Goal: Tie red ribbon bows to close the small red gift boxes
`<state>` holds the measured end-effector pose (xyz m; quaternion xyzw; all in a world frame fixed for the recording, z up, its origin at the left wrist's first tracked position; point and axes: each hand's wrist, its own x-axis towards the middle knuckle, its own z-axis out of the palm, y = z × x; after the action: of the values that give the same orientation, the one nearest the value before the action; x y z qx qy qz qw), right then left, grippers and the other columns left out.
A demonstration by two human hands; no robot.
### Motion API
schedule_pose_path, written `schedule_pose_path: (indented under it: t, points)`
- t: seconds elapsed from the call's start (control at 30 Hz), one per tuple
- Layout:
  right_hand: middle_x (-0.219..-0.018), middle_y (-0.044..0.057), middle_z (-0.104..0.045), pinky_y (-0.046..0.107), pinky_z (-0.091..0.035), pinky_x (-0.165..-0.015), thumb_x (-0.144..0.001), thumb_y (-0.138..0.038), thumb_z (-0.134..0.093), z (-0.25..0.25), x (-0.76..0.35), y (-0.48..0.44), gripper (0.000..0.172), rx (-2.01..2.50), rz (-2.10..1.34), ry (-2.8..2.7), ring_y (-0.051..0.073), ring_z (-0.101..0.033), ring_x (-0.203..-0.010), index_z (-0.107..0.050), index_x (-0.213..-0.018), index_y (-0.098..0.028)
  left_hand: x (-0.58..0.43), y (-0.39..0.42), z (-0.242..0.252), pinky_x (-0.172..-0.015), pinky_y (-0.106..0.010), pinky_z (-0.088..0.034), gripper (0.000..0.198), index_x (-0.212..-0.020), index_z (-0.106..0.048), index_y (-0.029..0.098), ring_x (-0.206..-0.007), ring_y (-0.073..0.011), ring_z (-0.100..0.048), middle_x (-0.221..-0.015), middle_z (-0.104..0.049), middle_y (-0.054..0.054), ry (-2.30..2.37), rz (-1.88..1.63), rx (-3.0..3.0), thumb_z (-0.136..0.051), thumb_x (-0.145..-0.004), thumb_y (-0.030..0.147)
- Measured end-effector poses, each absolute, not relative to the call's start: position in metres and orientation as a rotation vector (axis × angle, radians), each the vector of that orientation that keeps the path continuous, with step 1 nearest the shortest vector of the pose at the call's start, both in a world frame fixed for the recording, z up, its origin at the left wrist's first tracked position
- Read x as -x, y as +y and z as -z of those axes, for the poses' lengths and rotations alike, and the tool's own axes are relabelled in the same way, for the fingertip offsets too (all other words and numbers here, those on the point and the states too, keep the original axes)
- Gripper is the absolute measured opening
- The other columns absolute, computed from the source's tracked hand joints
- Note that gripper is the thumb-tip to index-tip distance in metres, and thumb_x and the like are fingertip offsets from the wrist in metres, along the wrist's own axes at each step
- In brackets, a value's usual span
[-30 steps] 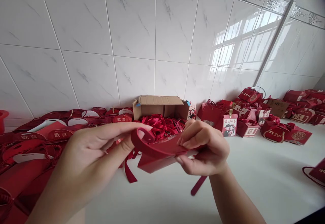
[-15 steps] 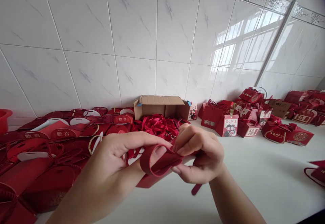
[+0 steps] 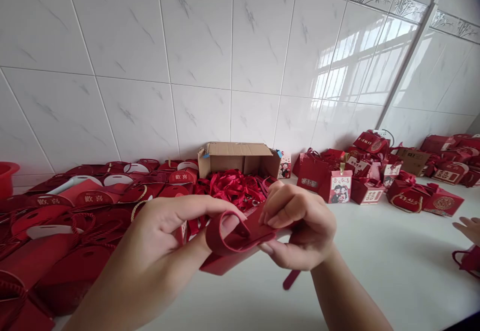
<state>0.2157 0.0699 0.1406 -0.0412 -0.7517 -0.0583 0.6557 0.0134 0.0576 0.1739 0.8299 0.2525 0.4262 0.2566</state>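
Between my hands is a red gift box (image 3: pixel 220 265) with a red strap (image 3: pixel 214 238) curled into a loop at its top. My left hand (image 3: pixel 165 241) is closed on the box's left side, its thumb inside the loop and its fingers over the top edge. At the other end, my right hand (image 3: pixel 303 226) pinches the top of the box and strap between thumb and curled fingers. A loose strap end (image 3: pixel 290 280) hangs below my right hand. The box's far side is hidden by my hands.
A cardboard box (image 3: pixel 240 149) with red ribbons (image 3: pixel 232 186) stands by the tiled wall. Red gift boxes (image 3: pixel 71 251) crowd the left; decorated boxes (image 3: pixel 369 190) stand at right. Another person's hand (image 3: pixel 468 228) is at the right edge, above a red bag (image 3: pixel 468 261).
My right hand has shifted slightly right along the top of the box. The strap loop has tightened a little around my left thumb. Another person's hand has appeared at the right edge.
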Motion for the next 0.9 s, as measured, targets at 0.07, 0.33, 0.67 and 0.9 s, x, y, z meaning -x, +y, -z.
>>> schedule_pose_path:
  t: [0.07,0.33,0.67,0.9]
  points:
    - [-0.062,0.000,-0.055,0.026,-0.046,-0.046,-0.074,-0.019,-0.070,-0.1412,-0.2157,0.0691,0.015,0.093,0.129,-1.705,0.013,-0.057,-0.054,-0.056,-0.077,-0.019,-0.0141,0.0570,-0.1744,-0.042,-0.013,-0.042,0.014,-0.082,-0.076,0.029,-0.046,-0.0078,-0.055,-0.054,-0.065,0.007,0.701,-1.211,-2.234,-0.063,-0.086,0.029]
    - [-0.062,0.001,-0.057,0.027,-0.047,-0.046,-0.074,-0.018,-0.070,-0.1416,-0.2125,0.0687,0.014,0.071,0.098,-1.717,0.014,-0.058,-0.054,-0.057,-0.079,-0.018,-0.0203,0.0571,-0.1738,-0.038,-0.015,-0.043,0.015,-0.091,-0.078,0.029,-0.056,-0.0143,-0.067,-0.073,-0.077,0.002,0.664,-1.254,-2.271,-0.064,-0.085,0.031]
    - [-0.063,0.000,-0.057,0.026,-0.048,-0.046,-0.074,-0.019,-0.070,-0.1419,-0.2133,0.0705,0.014,0.068,0.100,-1.720,0.013,-0.059,-0.054,-0.057,-0.079,-0.019,-0.0196,0.0555,-0.1764,-0.040,-0.018,-0.041,0.017,-0.087,-0.077,0.027,-0.056,-0.0141,-0.065,-0.071,-0.075,0.001,0.636,-1.148,-2.307,-0.061,-0.087,0.031]
    - [-0.061,-0.001,-0.058,0.026,-0.048,-0.045,-0.074,-0.020,-0.070,-0.1413,-0.2148,0.0711,0.015,0.098,0.138,-1.708,0.013,-0.059,-0.052,-0.056,-0.078,-0.020,-0.0176,0.0581,-0.1714,-0.039,-0.017,-0.040,0.016,-0.091,-0.076,0.028,-0.063,-0.0151,-0.069,-0.077,-0.077,0.001,0.632,-1.195,-2.328,-0.060,-0.089,0.030]
